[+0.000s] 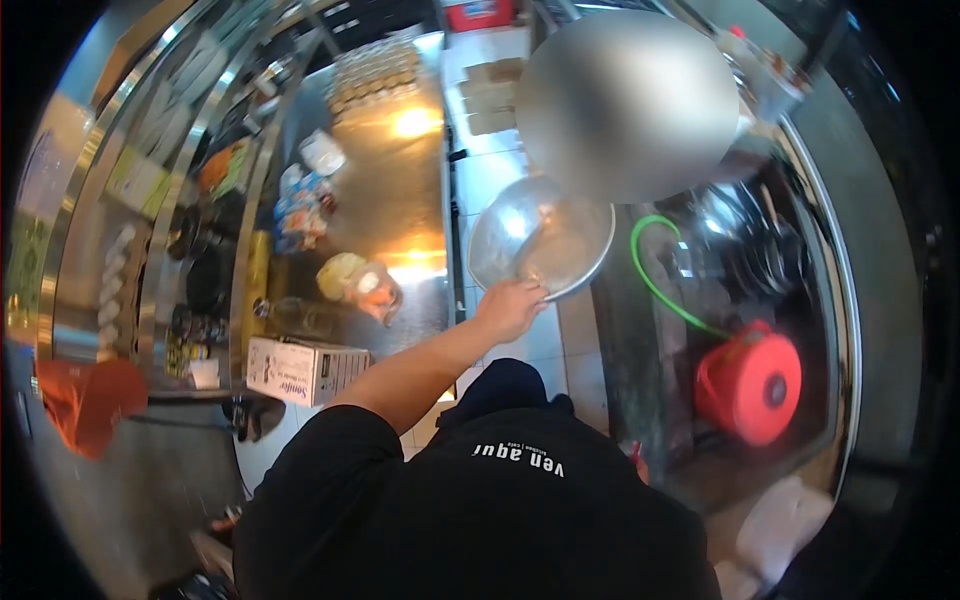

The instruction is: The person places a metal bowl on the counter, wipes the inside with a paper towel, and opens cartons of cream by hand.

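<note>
My left hand reaches forward with its fingers closed over the near rim of a large metal bowl. The bowl is tilted, and its shiny inside shows. Part of its far side lies behind a big blurred patch. My right hand cannot be made out; a small red thing shows beside the right side of my black shirt.
To the left, a steel counter bears bags, a cardboard box and rows of small containers. On the right, a sink holds a red round tub, a green hose and dark pans.
</note>
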Motion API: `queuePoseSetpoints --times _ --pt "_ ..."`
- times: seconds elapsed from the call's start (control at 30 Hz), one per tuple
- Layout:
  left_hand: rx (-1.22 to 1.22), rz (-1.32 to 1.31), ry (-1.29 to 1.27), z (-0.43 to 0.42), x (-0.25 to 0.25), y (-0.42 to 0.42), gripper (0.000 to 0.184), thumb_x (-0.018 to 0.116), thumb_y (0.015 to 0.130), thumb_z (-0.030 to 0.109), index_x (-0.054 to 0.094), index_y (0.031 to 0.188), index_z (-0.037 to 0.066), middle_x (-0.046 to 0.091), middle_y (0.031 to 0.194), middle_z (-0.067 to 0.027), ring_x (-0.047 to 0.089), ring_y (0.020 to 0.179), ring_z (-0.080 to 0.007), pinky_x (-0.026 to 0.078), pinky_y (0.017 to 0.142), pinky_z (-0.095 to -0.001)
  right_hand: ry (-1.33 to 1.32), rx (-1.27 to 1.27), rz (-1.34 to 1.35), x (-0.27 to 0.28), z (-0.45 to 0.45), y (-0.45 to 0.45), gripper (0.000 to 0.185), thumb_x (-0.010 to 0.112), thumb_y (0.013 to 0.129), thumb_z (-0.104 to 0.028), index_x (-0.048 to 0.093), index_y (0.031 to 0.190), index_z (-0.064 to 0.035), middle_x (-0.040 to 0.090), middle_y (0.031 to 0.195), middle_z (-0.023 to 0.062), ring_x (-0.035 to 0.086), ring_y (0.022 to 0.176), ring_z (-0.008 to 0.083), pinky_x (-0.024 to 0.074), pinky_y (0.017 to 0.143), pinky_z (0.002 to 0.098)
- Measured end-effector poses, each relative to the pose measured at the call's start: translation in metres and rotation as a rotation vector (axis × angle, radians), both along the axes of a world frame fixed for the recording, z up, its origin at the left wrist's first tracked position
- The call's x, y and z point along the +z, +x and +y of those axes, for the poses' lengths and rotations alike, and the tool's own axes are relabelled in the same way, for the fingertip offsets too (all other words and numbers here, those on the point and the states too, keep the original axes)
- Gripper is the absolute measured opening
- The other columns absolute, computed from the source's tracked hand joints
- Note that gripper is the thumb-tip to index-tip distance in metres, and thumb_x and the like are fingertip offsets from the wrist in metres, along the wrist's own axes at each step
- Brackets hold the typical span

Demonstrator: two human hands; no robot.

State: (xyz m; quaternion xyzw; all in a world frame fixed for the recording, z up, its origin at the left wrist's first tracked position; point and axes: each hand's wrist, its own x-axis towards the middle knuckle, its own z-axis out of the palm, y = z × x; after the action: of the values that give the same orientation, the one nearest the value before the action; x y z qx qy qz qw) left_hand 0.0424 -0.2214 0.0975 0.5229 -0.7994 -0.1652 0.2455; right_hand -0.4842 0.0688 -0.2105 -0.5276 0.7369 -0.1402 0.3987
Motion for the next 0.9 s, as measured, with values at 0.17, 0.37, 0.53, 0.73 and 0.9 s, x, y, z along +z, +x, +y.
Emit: queuePoseSetpoints --times 0.17,0.37,0.53,0.73,0.9 --pt "0.376 -0.159 -0.108 -0.061 0.028 0.082 0.013 0.07 0.092 0.02 0.067 0.099 0.009 0.067 0.091 -0.0109 0.067 0.087 -0.036 0.054 0.078 -0.0476 0.071 0.167 -0.165 0.1 -0.231 0.066 0.035 0.074 0.085 -0.015 0.069 0.116 0.0004 0.075 0.098 0.0182 0.074 0.094 0.0321 0.0564 0.085 0.0418" --pt "0.676 -0.355 0.099 -0.139 -0.009 0.209 0.013 0.065 0.094 0.021 0.071 0.101 0.012 0.072 0.1 -0.0106 0.071 0.095 -0.0327 0.055 0.081 -0.0488 -0.061 0.545 -0.104 0.155 -0.44 0.196 0.036 0.076 0.084 -0.014 0.069 0.116 0.0015 0.076 0.1 0.0158 0.074 0.092 0.0302 0.057 0.085 0.04" --pt "0.766 -0.388 0.131 -0.19 -0.032 0.276 0.015 0.066 0.093 0.021 0.072 0.105 0.014 0.074 0.104 -0.0107 0.07 0.103 -0.0344 0.053 0.089 -0.0508 0.058 0.7 -0.367 0.221 -0.568 0.33 0.028 0.07 0.091 -0.008 0.069 0.117 0.0003 0.076 0.097 0.0112 0.074 0.09 0.02 0.0575 0.083 0.0347" --pt "0.354 0.184 -0.057 -0.225 0.043 0.275 0.103 0.089 0.072 0.053 0.042 0.156 0.014 0.049 0.153 -0.0166 0.047 0.139 -0.0412 0.031 0.12 -0.0488 0.144 1.045 -0.406 0.334 -0.658 0.495 0.024 0.065 0.093 -0.001 0.07 0.117 -0.0007 0.076 0.094 0.0073 0.072 0.088 0.0132 0.0562 0.08 0.0293" --pt "0.384 0.312 0.224 -0.238 0.051 0.243 0.072 0.086 0.082 0.043 0.06 0.14 0.008 0.066 0.134 -0.017 0.057 0.132 -0.0328 0.036 0.117 -0.0485 0.164 1.504 -0.431 0.375 -0.72 0.594 0.029 0.069 0.092 -0.006 0.07 0.121 -0.0042 0.074 0.092 0.0089 0.069 0.082 0.0158 0.0541 0.077 0.0307"
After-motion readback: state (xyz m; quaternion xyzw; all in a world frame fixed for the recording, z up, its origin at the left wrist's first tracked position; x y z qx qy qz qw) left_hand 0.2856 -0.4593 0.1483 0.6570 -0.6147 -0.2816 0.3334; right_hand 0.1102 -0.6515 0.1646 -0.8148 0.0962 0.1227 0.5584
